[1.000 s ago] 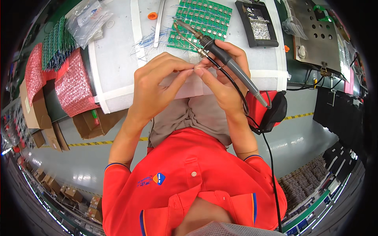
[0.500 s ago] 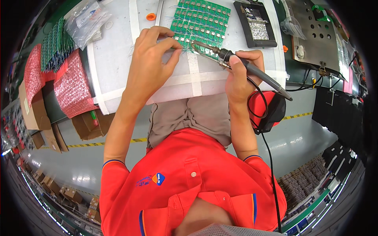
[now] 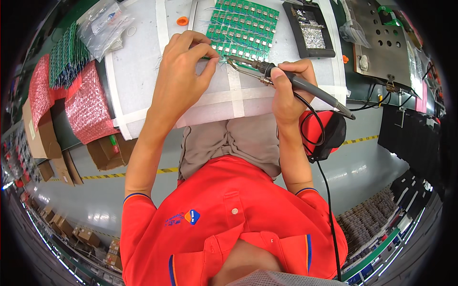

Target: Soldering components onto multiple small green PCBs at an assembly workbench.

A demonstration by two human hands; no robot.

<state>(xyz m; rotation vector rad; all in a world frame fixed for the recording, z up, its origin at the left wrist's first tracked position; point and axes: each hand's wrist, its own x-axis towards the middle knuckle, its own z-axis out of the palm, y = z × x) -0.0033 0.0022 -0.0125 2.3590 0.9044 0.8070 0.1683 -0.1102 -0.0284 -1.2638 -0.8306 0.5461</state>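
Note:
My right hand is closed round the grey handle of a soldering iron, which has a thin curved metal tube beside its tip. The iron points left, its tip at the lower left corner of a green circuit board panel. Rows of small silver parts and thin pale-blue wires cover the panel. My left hand is beside that corner, thumb and forefinger pinched on what looks like a thin wire, close to the iron's tip. The exact contact there is too small to make out.
The panel lies on a white work surface with tape strips. A black tray of silvery bits stands right. Left are wired green boards, pink bubble wrap and clear bags. The iron's cable hangs down at my right.
The iron's tip has moved left and slightly toward me, closer to my left fingertips. My right hand has shifted slightly with it; my left hand has barely moved.

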